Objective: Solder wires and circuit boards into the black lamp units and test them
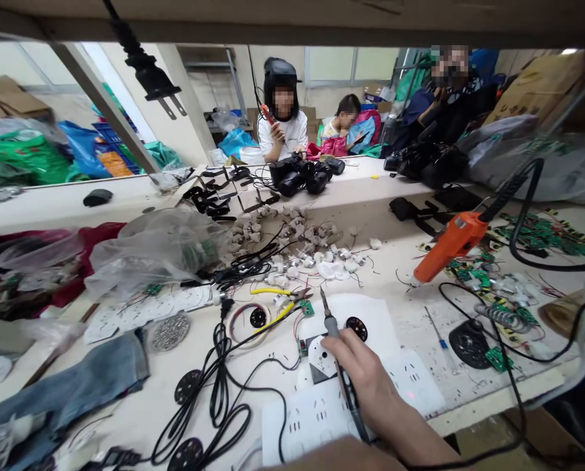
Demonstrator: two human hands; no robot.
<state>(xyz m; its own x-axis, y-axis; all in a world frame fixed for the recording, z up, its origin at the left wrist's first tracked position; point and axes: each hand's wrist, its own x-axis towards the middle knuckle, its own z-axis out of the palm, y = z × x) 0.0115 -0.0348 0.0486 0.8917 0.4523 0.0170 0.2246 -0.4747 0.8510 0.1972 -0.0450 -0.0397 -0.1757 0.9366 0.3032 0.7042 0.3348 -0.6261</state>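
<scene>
While the right hand (366, 379) is gripping a slim grey-handled soldering iron (334, 340), these lines are setting out what is showing:

Right hand: it is closing around the iron's handle near the desk's front edge, fingers clamped on it, tip pointing up and away over a white sheet (371, 314).
Left hand: it is not showing anywhere in the head view.
Step in hand: by my reading, soldering is going on at the small round white board on a dark square base (322, 360), which is lying just left of the hand and touching the white power strip (312, 412).
Next move: judging from the lie of things, the tip is needing to come down and back towards that board, steadily, clear of the black cables (218, 392).
Nearby tools: yellow-handled pliers (280, 307) are lying just behind the board; an orange glue gun (449, 245) is resting towards the desk's right side.
Containers: a crumpled clear plastic bag (159, 252) is sitting towards the left edge, holding what looks like green parts; its contents are too blurred to name.
Loose parts: small white plug pieces (302, 245) are lying heaped mid-desk, in no container.
Others: people (283, 124) are sitting at the far edge.
</scene>
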